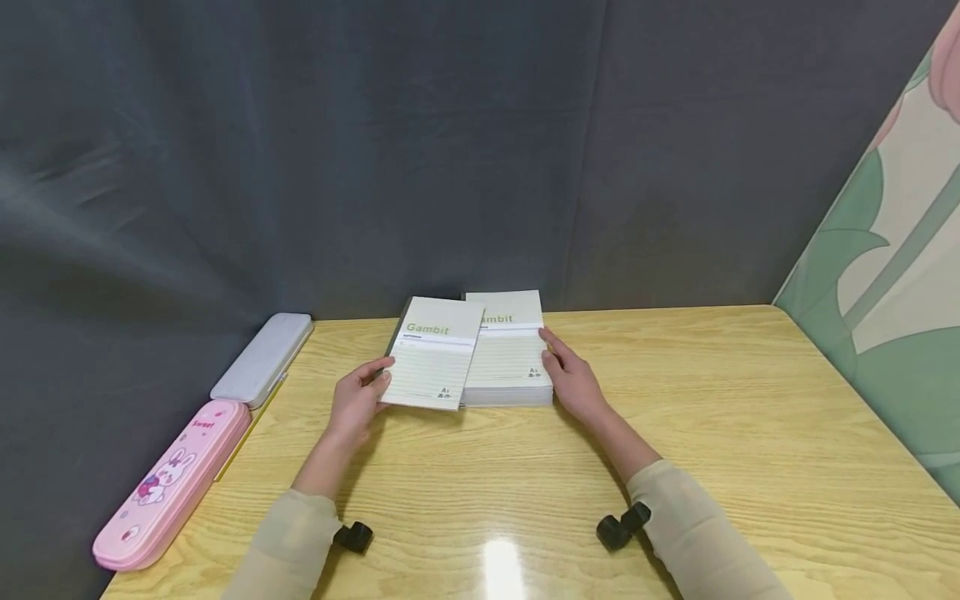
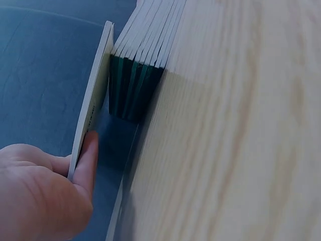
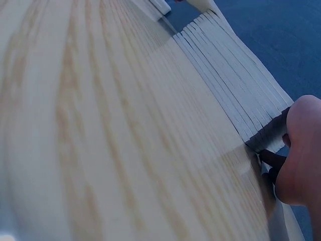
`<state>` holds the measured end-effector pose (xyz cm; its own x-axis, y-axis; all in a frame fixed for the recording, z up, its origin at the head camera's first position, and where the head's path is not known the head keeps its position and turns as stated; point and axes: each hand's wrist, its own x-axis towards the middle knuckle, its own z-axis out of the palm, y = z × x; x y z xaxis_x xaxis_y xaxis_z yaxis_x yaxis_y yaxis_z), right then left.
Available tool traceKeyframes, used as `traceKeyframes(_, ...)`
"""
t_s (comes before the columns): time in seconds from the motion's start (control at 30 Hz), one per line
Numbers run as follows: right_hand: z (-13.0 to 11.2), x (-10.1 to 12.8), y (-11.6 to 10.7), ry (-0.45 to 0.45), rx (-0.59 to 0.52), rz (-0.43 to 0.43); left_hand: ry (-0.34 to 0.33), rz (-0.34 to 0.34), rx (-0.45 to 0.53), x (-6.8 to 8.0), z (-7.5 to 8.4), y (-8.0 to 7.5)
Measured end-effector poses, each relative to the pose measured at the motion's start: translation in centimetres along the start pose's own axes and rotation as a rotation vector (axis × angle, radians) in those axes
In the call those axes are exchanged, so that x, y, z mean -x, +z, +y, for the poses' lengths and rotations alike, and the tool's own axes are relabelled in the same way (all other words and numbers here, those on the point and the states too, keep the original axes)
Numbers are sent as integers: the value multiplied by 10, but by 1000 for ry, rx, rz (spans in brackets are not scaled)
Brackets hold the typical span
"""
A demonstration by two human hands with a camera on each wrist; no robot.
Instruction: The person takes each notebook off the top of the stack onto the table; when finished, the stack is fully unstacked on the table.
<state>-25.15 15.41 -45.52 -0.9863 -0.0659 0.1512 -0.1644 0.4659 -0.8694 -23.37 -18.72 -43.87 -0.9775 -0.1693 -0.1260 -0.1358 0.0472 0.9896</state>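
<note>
Head view: on the light wooden table (image 1: 720, 433) we find a stack of pale green lined notebooks (image 1: 510, 367), steadied by the right hand (image 1: 572, 382). The left hand (image 1: 358, 400) pinches the top notebook (image 1: 433, 360), lifted clear leftward. Risk: a thin pinch may let it slip.

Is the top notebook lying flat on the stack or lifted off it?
Lifted: the left hand holds the top notebook tilted, clear of the stack.

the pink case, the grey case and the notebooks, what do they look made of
Pink case: likely glossy plastic or coated tin, going by the sheen and printed rabbit. Grey case: matte, probably plastic or metal; hard to tell. Notebooks: paper with thin matte card covers; the stacked page edges show.
</note>
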Motion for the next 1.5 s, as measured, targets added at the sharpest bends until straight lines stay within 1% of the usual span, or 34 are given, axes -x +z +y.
traceKeyframes(0.13,1,0,0,0,-1,-1,-9,14,7,1,-2,-9)
traceKeyframes(0.3,2,0,0,-1,2,1,-16,37,28,1,-6,-23)
traceKeyframes(0.5,1,-1,0,3,10,-1,-27,81,20,0,-13,-42)
traceKeyframes(0.63,1,-1,-1,2,14,3,-48,101,14,-1,-18,-55)
traceKeyframes(0.8,2,0,0,5,8,2,-71,134,-1,-2,-22,-69)
traceKeyframes(0.97,2,-1,0,-1,16,4,-83,152,16,-4,-22,-80)
traceKeyframes(1.13,2,-1,0,-8,16,4,-80,177,5,-8,-23,-90)
traceKeyframes(1.33,3,-2,0,-3,25,1,-93,186,1,-9,-24,-103)
traceKeyframes(1.5,3,-2,0,-4,26,-3,-82,229,-1,-9,-24,-109)
